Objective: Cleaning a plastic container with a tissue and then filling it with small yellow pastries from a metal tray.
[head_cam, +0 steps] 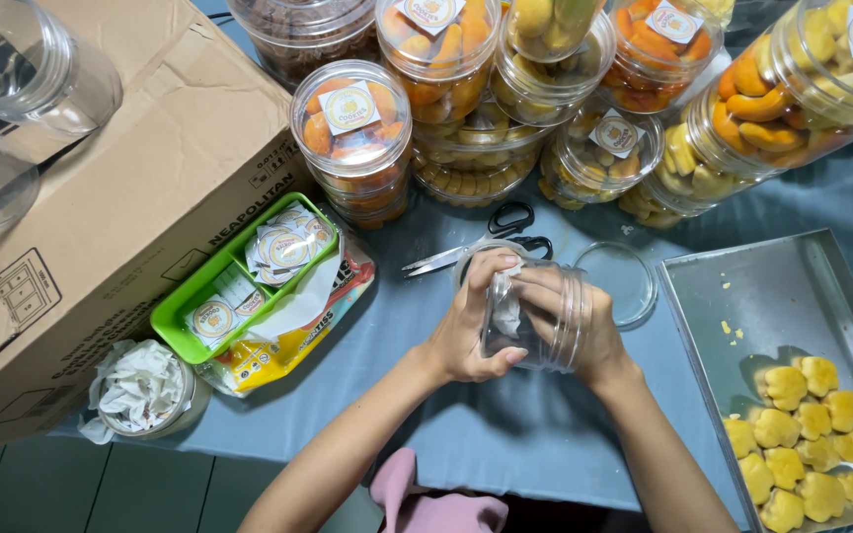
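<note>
A clear round plastic jar [550, 321] lies on its side above the blue cloth, held between both hands. My left hand [471, 321] has its fingers in the jar's mouth, pressing a white tissue [505, 314] inside. My right hand [584, 331] wraps around the jar's body from the right. The jar's clear lid [622, 283] lies flat on the cloth just beyond my right hand. Black-handled scissors [481, 242] lie right behind the jar.
A metal tray [792, 296] at right holds several yellow cookies [807, 434]. Filled cookie jars [352, 138] stack along the back. A cardboard box [150, 188] with empty jars on it sits at left, beside a green sticker tray [185, 311] and a tub of crumpled tissue [140, 390].
</note>
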